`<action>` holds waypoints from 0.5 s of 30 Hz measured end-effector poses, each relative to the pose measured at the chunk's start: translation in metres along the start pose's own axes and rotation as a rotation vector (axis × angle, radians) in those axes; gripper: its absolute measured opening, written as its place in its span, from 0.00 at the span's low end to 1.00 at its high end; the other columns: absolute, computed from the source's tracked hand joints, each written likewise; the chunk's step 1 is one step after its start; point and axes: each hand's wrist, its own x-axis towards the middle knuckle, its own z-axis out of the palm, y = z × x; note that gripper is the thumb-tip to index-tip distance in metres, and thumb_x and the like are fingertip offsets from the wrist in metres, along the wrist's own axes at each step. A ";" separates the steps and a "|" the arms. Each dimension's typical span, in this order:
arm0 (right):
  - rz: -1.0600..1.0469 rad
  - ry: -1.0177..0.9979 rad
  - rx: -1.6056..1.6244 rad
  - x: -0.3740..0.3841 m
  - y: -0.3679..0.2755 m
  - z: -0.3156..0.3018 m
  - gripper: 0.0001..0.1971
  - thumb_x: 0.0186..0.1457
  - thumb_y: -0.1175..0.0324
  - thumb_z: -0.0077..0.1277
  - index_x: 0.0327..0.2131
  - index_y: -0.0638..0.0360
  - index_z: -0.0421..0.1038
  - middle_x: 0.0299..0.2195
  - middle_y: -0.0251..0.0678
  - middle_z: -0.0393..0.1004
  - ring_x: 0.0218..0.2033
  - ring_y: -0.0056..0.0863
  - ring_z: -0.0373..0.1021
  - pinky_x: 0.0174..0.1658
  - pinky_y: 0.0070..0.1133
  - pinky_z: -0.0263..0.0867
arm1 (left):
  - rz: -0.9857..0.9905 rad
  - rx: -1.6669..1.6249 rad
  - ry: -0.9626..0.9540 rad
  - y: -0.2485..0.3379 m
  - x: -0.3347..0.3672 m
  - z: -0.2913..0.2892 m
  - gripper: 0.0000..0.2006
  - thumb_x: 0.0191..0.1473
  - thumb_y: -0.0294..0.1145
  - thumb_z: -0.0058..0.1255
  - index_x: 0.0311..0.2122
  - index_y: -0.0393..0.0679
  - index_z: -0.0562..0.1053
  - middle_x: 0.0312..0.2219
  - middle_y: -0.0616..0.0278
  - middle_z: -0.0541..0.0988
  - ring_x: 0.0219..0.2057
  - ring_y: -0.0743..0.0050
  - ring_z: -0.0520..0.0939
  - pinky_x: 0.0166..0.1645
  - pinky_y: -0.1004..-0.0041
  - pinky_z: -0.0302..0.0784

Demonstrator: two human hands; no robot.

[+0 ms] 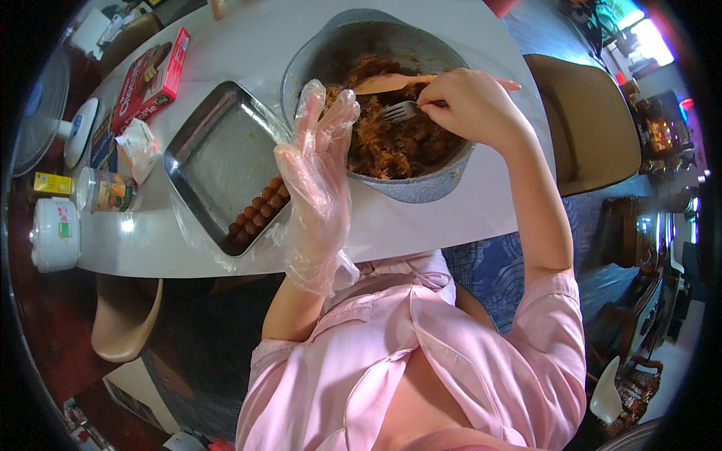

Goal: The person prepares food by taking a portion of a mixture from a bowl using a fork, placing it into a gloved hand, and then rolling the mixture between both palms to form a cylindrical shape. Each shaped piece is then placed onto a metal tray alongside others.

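Note:
A grey speckled pot stands on the table, with a brown shredded mixture inside. My bare right hand reaches over its right side, fingers closed on a fork whose tines touch the mixture. A wooden spatula lies across the pot, its handle passing behind my right hand. My left hand, in a clear plastic glove, is raised at the pot's left edge with fingers extended and nothing seen in them. Left of it sits a metal tray with rows of small brown balls along its near right side.
On the table's left are a red box, a crumpled white packet and a clear plastic jar. A white round container is at the left edge. A tan chair stands to the right.

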 end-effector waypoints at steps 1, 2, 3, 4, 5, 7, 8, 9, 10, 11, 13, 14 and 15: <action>0.010 0.004 0.000 0.000 0.001 0.001 0.09 0.48 0.66 0.50 0.28 0.53 0.80 0.24 0.41 0.78 0.28 0.46 0.75 0.37 0.37 0.71 | -0.012 -0.029 0.008 0.000 -0.001 0.000 0.46 0.59 0.72 0.25 0.65 0.36 0.56 0.56 0.45 0.70 0.62 0.58 0.66 0.69 0.63 0.52; -0.051 0.019 0.046 0.001 0.004 0.004 0.09 0.47 0.67 0.49 0.27 0.53 0.80 0.24 0.41 0.78 0.28 0.46 0.74 0.37 0.36 0.71 | -0.024 -0.057 0.018 0.000 -0.001 0.000 0.46 0.59 0.72 0.25 0.65 0.36 0.56 0.56 0.44 0.70 0.62 0.57 0.66 0.69 0.63 0.52; -0.116 0.035 0.091 0.002 0.003 0.003 0.09 0.46 0.68 0.49 0.27 0.54 0.80 0.24 0.41 0.78 0.28 0.46 0.74 0.37 0.36 0.70 | -0.024 -0.057 0.011 0.001 -0.001 0.001 0.46 0.59 0.72 0.25 0.65 0.36 0.56 0.56 0.44 0.70 0.62 0.57 0.66 0.69 0.63 0.52; -0.113 0.040 0.091 0.002 0.002 0.001 0.09 0.46 0.68 0.49 0.27 0.54 0.80 0.24 0.41 0.78 0.28 0.46 0.74 0.37 0.36 0.70 | -0.026 -0.054 0.018 0.002 -0.001 0.001 0.46 0.59 0.71 0.25 0.65 0.35 0.55 0.56 0.44 0.69 0.62 0.57 0.66 0.69 0.62 0.52; -0.115 -0.019 0.111 0.001 0.001 -0.003 0.09 0.46 0.67 0.49 0.27 0.55 0.80 0.24 0.41 0.78 0.28 0.45 0.74 0.37 0.36 0.70 | -0.028 -0.051 0.025 0.003 0.000 0.001 0.46 0.60 0.70 0.25 0.65 0.35 0.55 0.56 0.43 0.69 0.62 0.57 0.66 0.69 0.62 0.52; -0.118 -0.075 0.130 0.000 0.000 -0.004 0.10 0.45 0.67 0.49 0.28 0.56 0.80 0.24 0.40 0.78 0.28 0.44 0.74 0.37 0.35 0.70 | -0.028 -0.062 0.030 0.004 -0.001 0.002 0.45 0.61 0.69 0.25 0.65 0.34 0.55 0.57 0.43 0.69 0.62 0.57 0.66 0.69 0.62 0.53; -0.162 -0.090 0.242 -0.002 0.001 0.001 0.10 0.45 0.67 0.50 0.29 0.57 0.80 0.25 0.40 0.79 0.27 0.42 0.74 0.36 0.35 0.70 | -0.029 -0.075 0.039 0.005 -0.001 0.002 0.44 0.61 0.68 0.26 0.65 0.34 0.55 0.57 0.43 0.68 0.62 0.56 0.66 0.69 0.62 0.53; -0.204 -0.109 0.355 -0.004 0.002 0.005 0.11 0.45 0.67 0.51 0.30 0.58 0.80 0.26 0.39 0.79 0.27 0.40 0.74 0.36 0.34 0.70 | -0.030 -0.075 0.037 0.005 -0.001 0.003 0.44 0.61 0.68 0.26 0.65 0.34 0.55 0.57 0.43 0.68 0.62 0.56 0.66 0.69 0.62 0.53; -0.201 -0.109 0.354 -0.004 0.002 0.007 0.11 0.45 0.67 0.51 0.30 0.58 0.80 0.26 0.39 0.79 0.27 0.40 0.74 0.36 0.34 0.70 | -0.039 -0.106 0.046 0.006 -0.001 0.004 0.43 0.62 0.67 0.27 0.65 0.33 0.55 0.57 0.43 0.68 0.62 0.56 0.66 0.69 0.63 0.54; -0.154 -0.159 0.386 -0.005 0.002 0.008 0.11 0.46 0.66 0.52 0.30 0.58 0.80 0.25 0.38 0.79 0.26 0.37 0.74 0.34 0.31 0.70 | -0.048 -0.137 0.056 0.006 -0.001 0.005 0.42 0.63 0.66 0.28 0.65 0.33 0.55 0.57 0.43 0.68 0.62 0.55 0.66 0.69 0.63 0.54; -0.108 -0.206 0.423 -0.005 0.004 0.009 0.11 0.47 0.66 0.53 0.31 0.59 0.80 0.25 0.36 0.79 0.25 0.33 0.74 0.33 0.29 0.69 | -0.056 -0.138 0.054 0.008 0.001 0.003 0.41 0.64 0.63 0.30 0.65 0.33 0.55 0.56 0.43 0.68 0.61 0.55 0.67 0.69 0.63 0.55; -0.061 -0.274 0.516 -0.005 0.006 0.008 0.11 0.49 0.65 0.53 0.32 0.59 0.80 0.24 0.35 0.78 0.25 0.30 0.73 0.32 0.27 0.68 | -0.063 -0.143 0.053 0.009 0.002 0.002 0.39 0.65 0.61 0.33 0.64 0.32 0.55 0.56 0.43 0.69 0.60 0.55 0.68 0.68 0.64 0.56; -0.013 -0.340 0.605 -0.006 0.010 0.006 0.11 0.50 0.64 0.54 0.32 0.59 0.80 0.24 0.33 0.78 0.24 0.27 0.72 0.31 0.24 0.67 | -0.062 -0.142 0.050 0.013 0.002 0.002 0.39 0.65 0.61 0.33 0.64 0.32 0.55 0.56 0.43 0.69 0.60 0.55 0.68 0.68 0.64 0.56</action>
